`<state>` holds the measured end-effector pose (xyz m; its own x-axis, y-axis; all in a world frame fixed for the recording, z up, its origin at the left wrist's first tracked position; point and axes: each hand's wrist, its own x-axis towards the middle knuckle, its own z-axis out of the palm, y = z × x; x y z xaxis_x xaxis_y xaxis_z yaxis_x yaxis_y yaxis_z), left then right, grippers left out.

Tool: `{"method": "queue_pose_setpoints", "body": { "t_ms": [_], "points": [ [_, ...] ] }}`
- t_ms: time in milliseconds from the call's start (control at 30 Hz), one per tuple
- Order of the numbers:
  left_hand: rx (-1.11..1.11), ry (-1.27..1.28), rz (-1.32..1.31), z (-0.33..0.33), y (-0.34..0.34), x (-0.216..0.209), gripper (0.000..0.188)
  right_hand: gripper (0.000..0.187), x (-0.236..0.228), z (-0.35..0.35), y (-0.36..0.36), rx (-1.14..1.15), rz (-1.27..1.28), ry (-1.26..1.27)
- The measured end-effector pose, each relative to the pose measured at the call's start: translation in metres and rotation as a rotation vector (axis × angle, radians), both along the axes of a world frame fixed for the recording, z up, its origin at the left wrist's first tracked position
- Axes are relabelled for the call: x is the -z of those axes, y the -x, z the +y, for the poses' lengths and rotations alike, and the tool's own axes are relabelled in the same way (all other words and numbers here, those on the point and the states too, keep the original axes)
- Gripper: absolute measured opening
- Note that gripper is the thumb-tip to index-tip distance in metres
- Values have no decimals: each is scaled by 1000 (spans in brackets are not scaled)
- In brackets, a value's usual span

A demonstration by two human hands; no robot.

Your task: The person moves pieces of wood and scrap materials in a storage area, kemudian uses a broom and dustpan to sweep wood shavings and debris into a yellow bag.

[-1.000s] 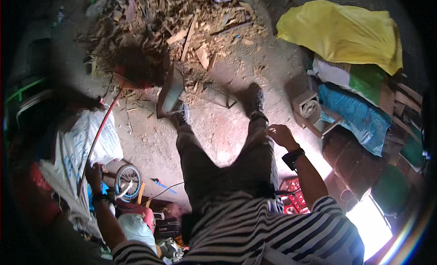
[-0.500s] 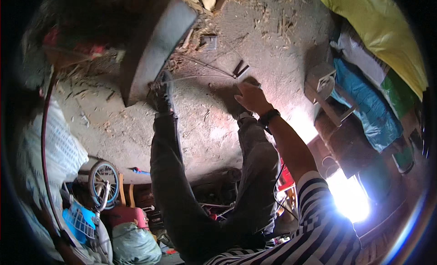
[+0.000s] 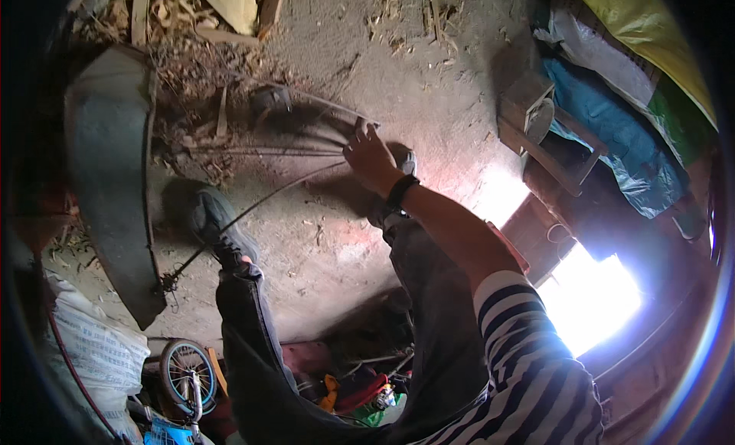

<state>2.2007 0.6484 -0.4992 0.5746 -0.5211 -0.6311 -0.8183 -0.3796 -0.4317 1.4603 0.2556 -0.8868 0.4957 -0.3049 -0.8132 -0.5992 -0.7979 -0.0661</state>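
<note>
My right hand (image 3: 373, 160), with a dark band on its wrist, is closed around the end where several thin rods (image 3: 264, 152) come together. The rods fan out leftward, and one bends down to the lower corner of a long grey sheet-metal panel (image 3: 111, 169). Panel and rods look like one thing, perhaps a large metal dustpan; its exact kind I cannot tell. My left hand is not in view.
My shoe (image 3: 222, 223) stands by the curved rod. Wood chips and split wood (image 3: 230, 9) lie at the far left. A small wooden stool (image 3: 528, 112) and a blue plastic sheet (image 3: 612, 146) are on the right. A small wheel (image 3: 188, 372) and white sack (image 3: 92, 345) sit lower left.
My right hand has closed on the rod end it was reaching toward. In view, the panel now lies farther left and flatter, and the rods spread more widely.
</note>
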Motion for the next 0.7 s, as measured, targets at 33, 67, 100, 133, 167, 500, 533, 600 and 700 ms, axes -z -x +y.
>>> {"method": "queue_pose_setpoints", "body": {
  "t_ms": [33, 67, 100, 133, 167, 500, 533, 600, 700],
  "points": [
    [-12, -16, 10, 7, 3, 3, 35, 33, 3, 5, 1, -25, 2, 55],
    [1, 29, 24, 21, -8, 1, 35, 32, 10, 9, 7, -45, 3, 119],
    [100, -148, -38, 32, -16, -12, 35, 31, 19, 12, 10, 5, 14, 120],
    [40, -112, -51, 37, -6, -10, 35, 31, 18, 11, 5, 2, 7, 129],
    [14, -98, -70, 40, 0, -19, 35, 30, 12, 9, -8, -2, 88, 16],
    [-326, 61, -117, 90, 93, -124, 37, 33, -82, 23, 11, 80, -130, -224],
    [-359, 82, -105, 100, 109, -122, 38, 34, -120, 12, 5, 24, -107, -313],
    [-431, 162, -52, 114, 130, -115, 39, 37, -179, 8, -5, 20, -245, -272],
    [-512, 317, 23, 116, 136, -116, 40, 37, -267, 10, -37, 7, -423, -224]
  ]
}}
